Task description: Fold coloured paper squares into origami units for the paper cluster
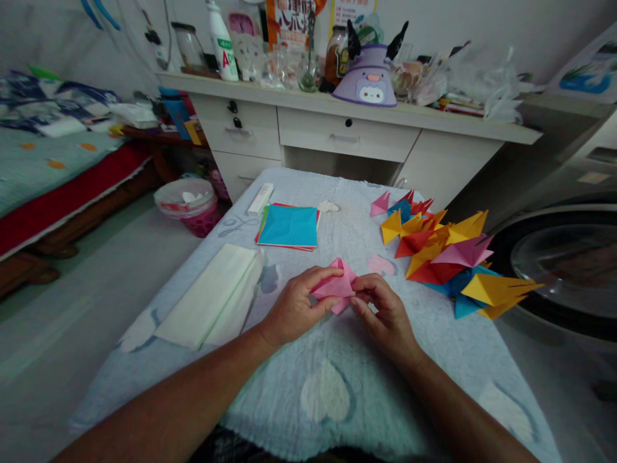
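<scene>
A partly folded piece of pink origami paper (341, 288) is held between both hands above the middle of the cloth-covered table (332, 347). My left hand (299, 302) pinches its left side, thumb below and fingers above. At its right edge, the thumb and index finger of my right hand (383, 312) close on the paper. Beyond the hands lies a stack of square coloured paper (289, 225), blue on top. To the right spreads a group of folded paper cranes (434, 247) in yellow, red, pink and blue.
A folded whitish cloth or paper bundle (212, 292) lies on the table's left side, and a small white box (261, 199) near the far left corner. A drawer desk (347, 132) stands behind. On the floor at left is a pink bin (200, 222); a washing machine (569, 257) is at right.
</scene>
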### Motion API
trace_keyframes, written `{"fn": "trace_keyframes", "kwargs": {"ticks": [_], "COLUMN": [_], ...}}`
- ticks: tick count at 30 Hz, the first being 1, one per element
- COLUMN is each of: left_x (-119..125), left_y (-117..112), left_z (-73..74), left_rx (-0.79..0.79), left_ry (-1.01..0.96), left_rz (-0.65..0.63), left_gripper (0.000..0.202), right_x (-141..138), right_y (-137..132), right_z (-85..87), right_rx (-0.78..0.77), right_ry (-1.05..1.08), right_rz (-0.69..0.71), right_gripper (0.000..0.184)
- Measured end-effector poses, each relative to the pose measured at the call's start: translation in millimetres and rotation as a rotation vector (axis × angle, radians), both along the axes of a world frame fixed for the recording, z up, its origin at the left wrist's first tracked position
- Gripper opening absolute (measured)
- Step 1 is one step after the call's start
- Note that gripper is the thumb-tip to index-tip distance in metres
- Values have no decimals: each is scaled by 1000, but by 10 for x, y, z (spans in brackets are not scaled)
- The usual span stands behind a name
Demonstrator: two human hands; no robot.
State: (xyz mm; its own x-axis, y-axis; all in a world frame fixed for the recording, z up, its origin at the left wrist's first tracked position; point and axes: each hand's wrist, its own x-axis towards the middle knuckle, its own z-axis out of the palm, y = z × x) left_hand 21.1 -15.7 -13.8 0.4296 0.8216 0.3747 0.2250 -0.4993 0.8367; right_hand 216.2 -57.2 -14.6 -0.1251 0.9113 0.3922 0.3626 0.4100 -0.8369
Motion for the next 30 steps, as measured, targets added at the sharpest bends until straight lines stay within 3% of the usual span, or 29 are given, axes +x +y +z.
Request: {"fn": "trace_keyframes", "kwargs": {"ticks": [5,9,12,14,16,18,21,23,27,30], "left_x": [37,95,137,157,169,171,171,174,193,205], "left_y": [-42,-45,-32,-31,-36,-40,-40,-41,-54,-61], "left_z": [-10,-16,-34,-52,-72,-90,-108,-110,-93,-73], "left_rx": [-63,-330,-523,-581,-577,-550,-529,-524,-501,-494], "left_ry": [-102,-360,-491,-461,-403,-370,-324,-265,-162,-172], "left_rz": [29,9,-42,-78,-82,-68,-64,-79,-84,-74], "left_gripper": [67,92,71,42,25,21,21,20,16,13], "right_x": [-5,-2,-4,-9,-14,-16,-10,0,19,19], "right_y": [-5,-3,-4,-4,-2,2,10,15,24,27], "right_z": [-13,0,0,0,-1,-5,-23,-38,-40,-16], "right_rx": [-111,-126,-142,-135,-87,-1,59,8,-181,-249], "right_ry": [44,49,76,70,33,-7,-1,46,149,197], "right_rz": [-16,0,-7,-5,-10,-68,-169,-148,30,64], "right_gripper": [14,11,12,13,11,8,32,45,20,23]}}
